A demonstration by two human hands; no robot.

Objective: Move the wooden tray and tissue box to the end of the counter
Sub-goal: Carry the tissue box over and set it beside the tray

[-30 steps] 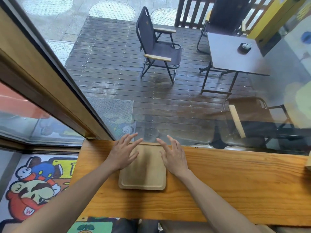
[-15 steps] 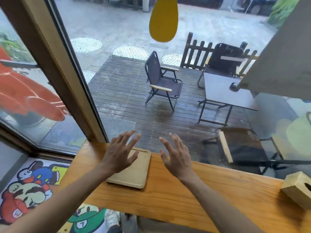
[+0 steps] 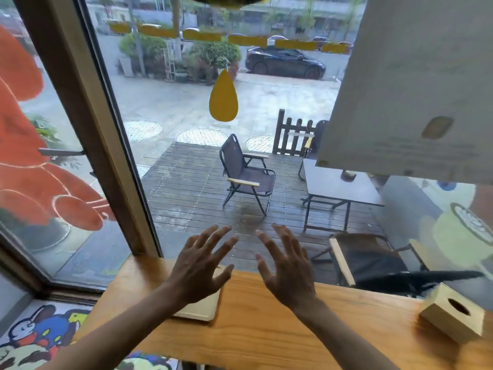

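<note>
The pale wooden tray (image 3: 204,307) lies flat near the left end of the orange-brown counter (image 3: 266,332), mostly hidden under my left hand (image 3: 198,265). That hand hovers above it with fingers spread and holds nothing. My right hand (image 3: 286,268) is raised beside it over bare counter, fingers also spread and empty. The tissue box (image 3: 453,316), a light wooden cube with a dark oval slot on top, sits on the counter at the far right, well away from both hands.
A large window rises right behind the counter, with a brown frame post (image 3: 106,145) at the left corner. A yellow drop sticker (image 3: 223,97) and a white sheet (image 3: 416,84) hang on the glass. Outside are deck chairs and a table.
Both hands have lifted off the tray and risen with fingers spread. The view has tilted up and turned right, bringing the tissue box further into view.
</note>
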